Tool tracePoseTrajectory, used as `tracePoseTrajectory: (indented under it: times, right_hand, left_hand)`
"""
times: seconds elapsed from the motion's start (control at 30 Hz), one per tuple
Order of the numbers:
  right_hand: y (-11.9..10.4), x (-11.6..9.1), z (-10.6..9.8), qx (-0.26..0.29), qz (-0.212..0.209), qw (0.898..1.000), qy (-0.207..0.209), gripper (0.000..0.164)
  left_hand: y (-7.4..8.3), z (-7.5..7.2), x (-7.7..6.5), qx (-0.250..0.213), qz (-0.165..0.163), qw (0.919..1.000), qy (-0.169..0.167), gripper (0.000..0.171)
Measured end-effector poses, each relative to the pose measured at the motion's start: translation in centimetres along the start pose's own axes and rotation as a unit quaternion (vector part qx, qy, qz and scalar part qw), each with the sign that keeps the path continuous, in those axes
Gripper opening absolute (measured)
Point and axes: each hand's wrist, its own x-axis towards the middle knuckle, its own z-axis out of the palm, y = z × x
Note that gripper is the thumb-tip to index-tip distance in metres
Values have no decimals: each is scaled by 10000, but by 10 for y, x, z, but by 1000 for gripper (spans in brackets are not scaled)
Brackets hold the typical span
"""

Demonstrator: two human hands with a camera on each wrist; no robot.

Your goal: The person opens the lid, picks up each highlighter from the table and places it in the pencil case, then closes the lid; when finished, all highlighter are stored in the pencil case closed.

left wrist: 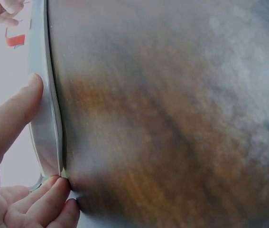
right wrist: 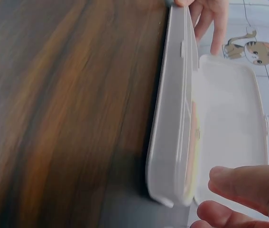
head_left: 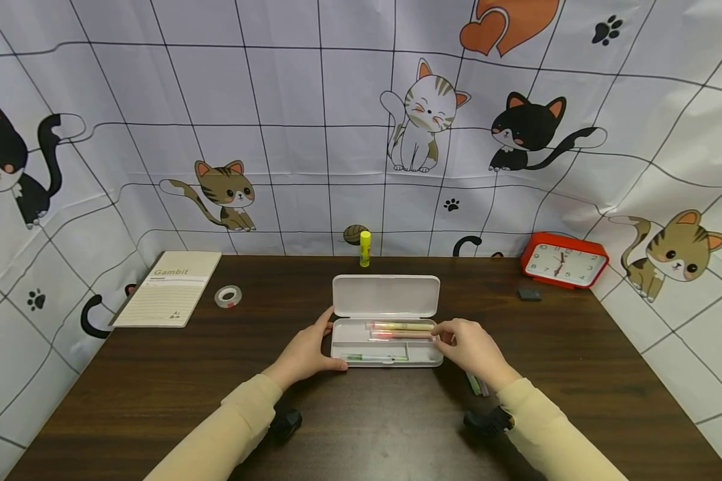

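A white pencil case (head_left: 387, 363) lies on the table with its lid (head_left: 386, 296) folded back. My left hand (head_left: 303, 354) grips its left end, the thumb (left wrist: 18, 111) on the front wall and other fingers at the corner. At the right end is my right hand (head_left: 472, 344); in the right wrist view its thumb and fingertips stand apart, with nothing visible between them. A yellow pen (head_left: 403, 327) and a pinkish-red pen (head_left: 397, 335) lie in the case's back compartment. In front of them, a slim green-tipped pen (head_left: 376, 357) lies in a smaller compartment.
Green and purple pens (head_left: 475, 384) lie partly hidden beside my right wrist. Behind the case stands a yellow glue stick (head_left: 365, 249). A notebook (head_left: 168, 287) and tape roll (head_left: 228, 296) lie left; a red clock (head_left: 564, 259) and dark eraser-like block (head_left: 529, 294) are right.
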Motion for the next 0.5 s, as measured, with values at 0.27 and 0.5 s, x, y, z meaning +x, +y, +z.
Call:
tracePoseTrajectory:
  times: [0.27,0.5]
  right_hand:
    - [18,-11,-9,9,150,9999,-21,14]
    - [35,-17,-10,8,103,9999,66,13]
  left_hand:
    - [0,-1,0,-17,-8,10000,-6,114]
    - [2,-1,-1,3,-21,10000,10,114]
